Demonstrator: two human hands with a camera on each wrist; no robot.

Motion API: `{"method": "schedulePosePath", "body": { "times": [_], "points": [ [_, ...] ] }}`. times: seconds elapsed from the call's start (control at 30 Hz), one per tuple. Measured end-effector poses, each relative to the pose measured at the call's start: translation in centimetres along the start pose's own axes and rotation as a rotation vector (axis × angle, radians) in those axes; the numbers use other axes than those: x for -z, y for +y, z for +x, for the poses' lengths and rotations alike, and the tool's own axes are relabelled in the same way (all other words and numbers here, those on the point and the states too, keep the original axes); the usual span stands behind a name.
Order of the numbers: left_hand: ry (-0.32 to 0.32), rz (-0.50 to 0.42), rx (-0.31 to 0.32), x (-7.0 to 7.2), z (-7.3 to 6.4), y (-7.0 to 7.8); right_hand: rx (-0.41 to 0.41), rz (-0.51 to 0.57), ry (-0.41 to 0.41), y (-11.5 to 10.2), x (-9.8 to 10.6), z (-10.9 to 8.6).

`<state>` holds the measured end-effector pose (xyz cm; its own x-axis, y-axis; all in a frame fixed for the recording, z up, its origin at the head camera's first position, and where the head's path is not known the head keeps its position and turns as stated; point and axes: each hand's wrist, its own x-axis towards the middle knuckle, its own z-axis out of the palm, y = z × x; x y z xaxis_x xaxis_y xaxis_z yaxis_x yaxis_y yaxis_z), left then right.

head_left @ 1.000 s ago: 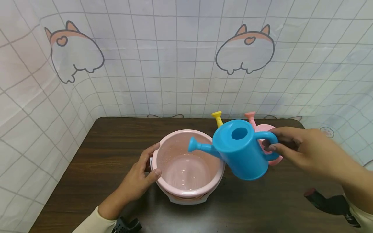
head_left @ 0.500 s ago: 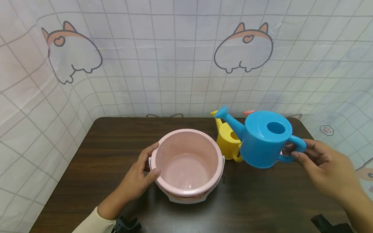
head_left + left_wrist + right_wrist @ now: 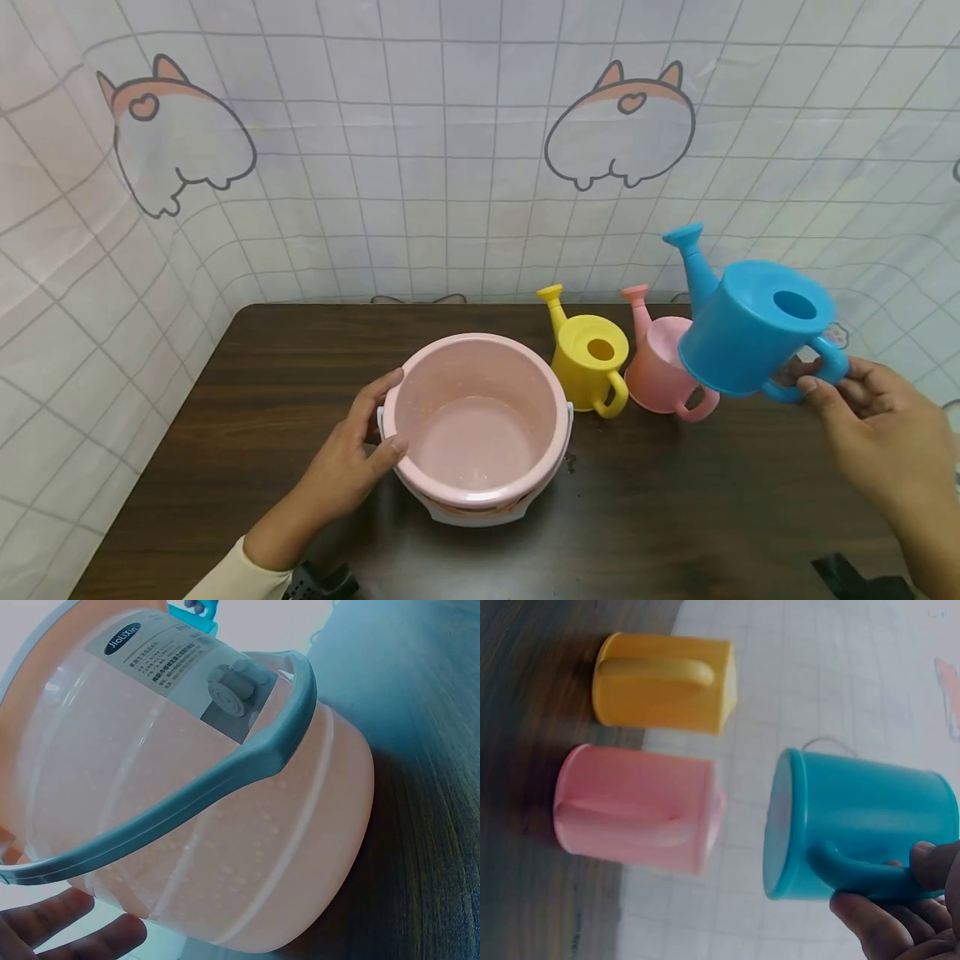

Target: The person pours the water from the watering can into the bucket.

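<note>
My left hand [image 3: 341, 467] holds the near-left rim of a pink bucket [image 3: 480, 497], its thumb over the edge and fingers outside. Inside, the bucket has wet marks; its grey handle [image 3: 195, 795] hangs down along the side in the left wrist view. By its handle, my right hand [image 3: 885, 433] grips a blue watering can [image 3: 750, 333], raised above the table at the right, spout up. A pink watering can [image 3: 658, 371] stands just left of it. Between that one and the bucket is a yellow watering can [image 3: 579, 367], also upright.
The dark wooden table [image 3: 300, 367] ends at a white gridded curtain [image 3: 412, 167] behind the cans. Small wet spots [image 3: 570, 462] lie right of the bucket. Dark straps sit near both wrists.
The blue watering can has moved right, away from over the bucket, and its spout has swung upward. The yellow and pink cans are now uncovered. My left hand has stayed on the rim.
</note>
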<state>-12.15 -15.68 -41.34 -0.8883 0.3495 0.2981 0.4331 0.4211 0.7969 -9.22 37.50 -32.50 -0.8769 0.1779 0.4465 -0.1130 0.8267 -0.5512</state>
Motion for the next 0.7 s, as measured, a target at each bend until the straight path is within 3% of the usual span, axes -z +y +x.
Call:
{"method": "schedulePosePath", "body": {
  "times": [0.27, 0.57, 0.7],
  "points": [
    [-0.006, -0.021, -0.013, 0.0, 0.0, 0.0, -0.019, 0.157, 0.032, 3.1, -0.6, 1.2],
    [-0.001, -0.028, -0.022, 0.0, 0.0, -0.1, -0.208, -0.054, 0.031, 5.8, -1.3, 1.8],
    [0.002, -0.029, -0.03, -0.1, 0.0, -0.2, -0.271, -0.096, 0.018, 7.0, -1.9, 1.9]
  ]
}}
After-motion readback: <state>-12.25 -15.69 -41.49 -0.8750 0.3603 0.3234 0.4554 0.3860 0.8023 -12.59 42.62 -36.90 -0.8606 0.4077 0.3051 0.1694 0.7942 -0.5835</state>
